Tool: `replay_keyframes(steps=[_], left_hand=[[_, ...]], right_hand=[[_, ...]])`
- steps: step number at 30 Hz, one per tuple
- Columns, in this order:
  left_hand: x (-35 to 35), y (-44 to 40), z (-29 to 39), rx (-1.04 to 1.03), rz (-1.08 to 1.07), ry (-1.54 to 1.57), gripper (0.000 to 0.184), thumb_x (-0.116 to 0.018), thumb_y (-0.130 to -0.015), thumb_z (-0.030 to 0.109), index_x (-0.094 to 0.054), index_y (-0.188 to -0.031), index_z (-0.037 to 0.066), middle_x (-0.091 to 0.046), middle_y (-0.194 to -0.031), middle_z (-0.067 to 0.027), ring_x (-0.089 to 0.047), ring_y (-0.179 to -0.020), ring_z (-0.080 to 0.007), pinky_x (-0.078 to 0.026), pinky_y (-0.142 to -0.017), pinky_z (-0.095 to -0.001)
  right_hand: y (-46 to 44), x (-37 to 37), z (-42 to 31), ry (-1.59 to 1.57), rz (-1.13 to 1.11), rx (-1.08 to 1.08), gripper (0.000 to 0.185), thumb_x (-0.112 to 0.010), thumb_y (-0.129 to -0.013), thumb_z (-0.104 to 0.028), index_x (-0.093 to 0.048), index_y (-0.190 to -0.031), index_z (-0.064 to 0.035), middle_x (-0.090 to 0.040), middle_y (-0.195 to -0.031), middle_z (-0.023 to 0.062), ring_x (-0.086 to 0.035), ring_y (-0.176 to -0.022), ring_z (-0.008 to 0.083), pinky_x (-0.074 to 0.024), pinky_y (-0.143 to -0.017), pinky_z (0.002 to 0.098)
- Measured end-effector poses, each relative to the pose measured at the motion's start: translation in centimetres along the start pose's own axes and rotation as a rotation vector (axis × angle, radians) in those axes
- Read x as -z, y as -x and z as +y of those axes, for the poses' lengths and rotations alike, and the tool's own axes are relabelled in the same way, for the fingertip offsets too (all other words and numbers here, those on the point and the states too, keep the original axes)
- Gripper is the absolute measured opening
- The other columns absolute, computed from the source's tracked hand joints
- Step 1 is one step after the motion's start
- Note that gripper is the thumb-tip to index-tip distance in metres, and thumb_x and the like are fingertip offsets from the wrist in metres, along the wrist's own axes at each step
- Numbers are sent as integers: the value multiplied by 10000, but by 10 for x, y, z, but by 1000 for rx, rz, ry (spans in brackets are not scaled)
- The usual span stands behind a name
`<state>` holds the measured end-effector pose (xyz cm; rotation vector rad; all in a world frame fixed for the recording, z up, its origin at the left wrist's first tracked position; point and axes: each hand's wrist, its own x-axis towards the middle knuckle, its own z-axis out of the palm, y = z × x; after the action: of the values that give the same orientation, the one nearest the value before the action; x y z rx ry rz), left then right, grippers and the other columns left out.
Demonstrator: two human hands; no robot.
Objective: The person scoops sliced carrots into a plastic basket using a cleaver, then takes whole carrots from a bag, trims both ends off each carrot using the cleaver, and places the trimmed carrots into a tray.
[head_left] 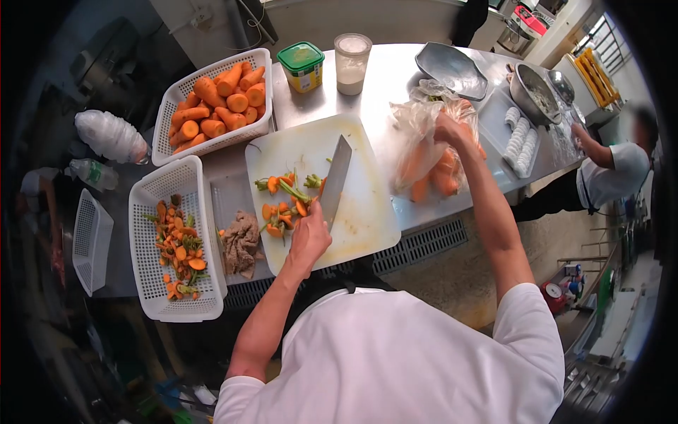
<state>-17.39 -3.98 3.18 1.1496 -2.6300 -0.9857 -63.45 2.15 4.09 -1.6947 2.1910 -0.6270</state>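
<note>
My left hand (311,239) is closed round the handle of a large knife (339,173), whose broad blade lies over the white cutting board (369,212). Left of the blade, carrot tops and orange end pieces (282,212) are heaped on the board. My right hand (450,133) is at the opening of a clear plastic bag (413,134) with carrots (445,173) in it, right of the board. Its fingers are partly hidden by the plastic, and what they grip cannot be made out.
Whole carrots (229,83) fill a white basket (159,127) at the back left. A second basket (212,244) holds trimmings; a brown cloth (242,244) lies beside it. A green-lidded tub (301,67), a cup (352,63) and a metal bowl (533,92) stand behind. A co-worker (618,166) is at right.
</note>
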Motion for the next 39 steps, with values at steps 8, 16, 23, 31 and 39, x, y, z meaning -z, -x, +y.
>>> replay_keyframes(steps=[8, 16, 23, 31, 39], left_hand=[[-1, -2, -1, 5, 14, -13, 457, -579, -902, 42, -388, -1300, -79, -665, -876, -329, -650, -876, -520, -512, -764, -575], [3, 1, -17, 48, -5, 131, 438, -604, -909, 81, -428, -1283, -63, -652, -887, -340, -627, -900, -533, -489, -765, -577], [56, 30, 14, 109, 136, 160, 345, -563, -941, 75, -447, -1237, -60, -645, -830, -324, -637, -848, -515, -485, -697, -557], [57, 42, 37, 42, -11, 110, 310, -569, -944, 60, -468, -1224, -27, -618, -803, -320, -623, -829, -514, -466, -700, -550], [46, 36, 40, -21, -111, 35, 318, -539, -915, -5, -405, -1199, -54, -594, -747, -304, -604, -785, -518, -445, -663, -553]], right_hand=[[56, 118, -68, -83, 476, -375, 344, -861, -745, -261, -639, -797, -3, -691, -703, 93, -664, -630, 128, -520, -591, 297], [120, 103, -162, -519, 724, -161, 253, -808, -857, -125, -684, -1031, 11, -718, -1008, 106, -675, -752, 140, -579, -708, 259], [149, -126, -181, -914, 429, -432, 272, -776, -884, -86, -710, -1108, 54, -732, -924, 96, -702, -802, 139, -583, -724, 265], [185, -157, -185, -515, 307, -456, 314, -832, -833, -174, -741, -1076, 3, -745, -956, 99, -696, -821, 146, -552, -749, 286], [184, -152, -187, -456, 309, -408, 306, -846, -796, -152, -757, -1059, -26, -738, -938, 109, -696, -831, 195, -544, -785, 314]])
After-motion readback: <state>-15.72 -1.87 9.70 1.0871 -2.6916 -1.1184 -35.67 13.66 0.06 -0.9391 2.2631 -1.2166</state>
